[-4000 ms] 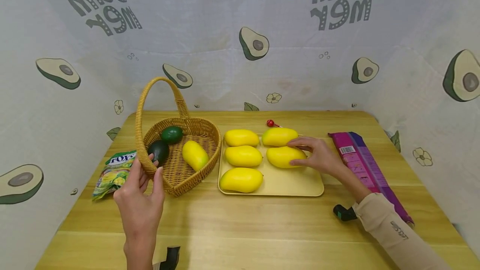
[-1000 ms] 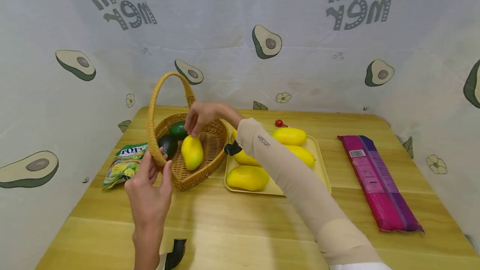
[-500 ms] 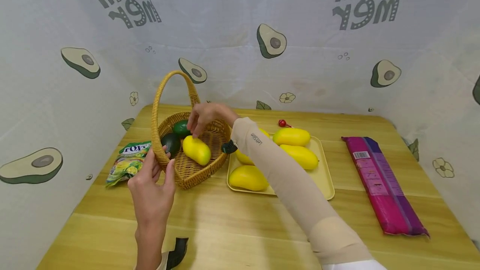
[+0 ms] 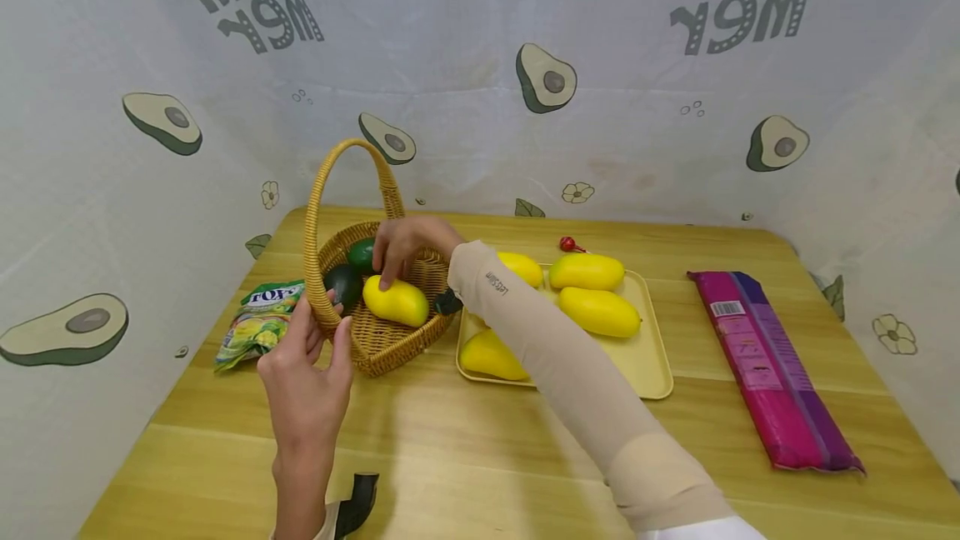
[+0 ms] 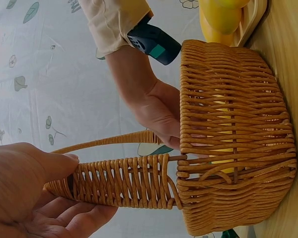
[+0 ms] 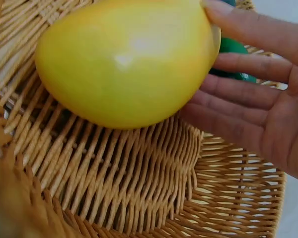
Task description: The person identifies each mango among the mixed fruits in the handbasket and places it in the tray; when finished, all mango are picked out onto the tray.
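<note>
My left hand (image 4: 307, 386) grips the wicker basket's handle (image 5: 121, 183) low on its near side. Inside the basket (image 4: 390, 350), a yellow mango (image 4: 396, 302) lies crosswise beside two dark green avocados, one nearer (image 4: 343, 287) and one farther back (image 4: 362, 254). My right hand (image 4: 408, 242) reaches over the far right rim and pinches the mango's left end. In the right wrist view, the thumb lies on the mango (image 6: 129, 64) and the fingers stretch along its other side. On the right, a cream tray (image 4: 648, 357) carries several more mangoes (image 4: 600, 312), partly hidden by my right forearm.
A green candy bag (image 4: 262, 323) lies left of the basket. Behind the tray is a red lollipop (image 4: 567, 244). A long pink and purple packet (image 4: 776, 373) lies on the table's right side. Patterned cloth (image 4: 465, 65) hangs around the table.
My right hand has gone from a mango on the tray to the one in the basket. That mango has turned from pointing toward me to lying crosswise. The left hand stays on the handle.
</note>
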Demonstrator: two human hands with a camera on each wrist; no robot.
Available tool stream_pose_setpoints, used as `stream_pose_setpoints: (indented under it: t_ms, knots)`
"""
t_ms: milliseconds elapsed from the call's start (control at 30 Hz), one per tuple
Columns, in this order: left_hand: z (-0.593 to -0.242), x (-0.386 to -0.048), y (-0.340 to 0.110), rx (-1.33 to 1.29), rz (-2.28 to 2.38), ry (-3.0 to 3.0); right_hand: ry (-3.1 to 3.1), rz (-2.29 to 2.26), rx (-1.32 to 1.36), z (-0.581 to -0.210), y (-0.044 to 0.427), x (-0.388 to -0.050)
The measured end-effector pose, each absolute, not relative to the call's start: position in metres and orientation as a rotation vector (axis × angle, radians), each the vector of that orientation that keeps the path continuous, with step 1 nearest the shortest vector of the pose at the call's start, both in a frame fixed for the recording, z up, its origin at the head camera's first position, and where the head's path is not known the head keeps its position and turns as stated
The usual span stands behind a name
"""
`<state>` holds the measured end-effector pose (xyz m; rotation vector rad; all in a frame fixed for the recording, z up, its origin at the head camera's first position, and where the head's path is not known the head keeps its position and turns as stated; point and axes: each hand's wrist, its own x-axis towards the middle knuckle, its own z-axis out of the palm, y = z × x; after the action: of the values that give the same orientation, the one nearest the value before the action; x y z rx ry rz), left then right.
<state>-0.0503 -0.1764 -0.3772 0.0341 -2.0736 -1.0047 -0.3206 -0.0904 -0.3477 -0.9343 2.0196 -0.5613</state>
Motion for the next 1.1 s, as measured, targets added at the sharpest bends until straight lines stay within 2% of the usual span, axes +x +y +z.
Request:
stream_pose_setpoints:
  t_ms: [633, 1100]
  knots:
    - [-0.378, -0.05, -0.176, 0.035, -1.013, -2.07, 1.997, -0.504, -0.925, -0.346, -0.09, -0.321]
    - [-0.377, -0.049, -0.176, 0.021, -1.005, -2.067, 1.914, -0.738, -0.98, -0.332, -0.064, -0.316]
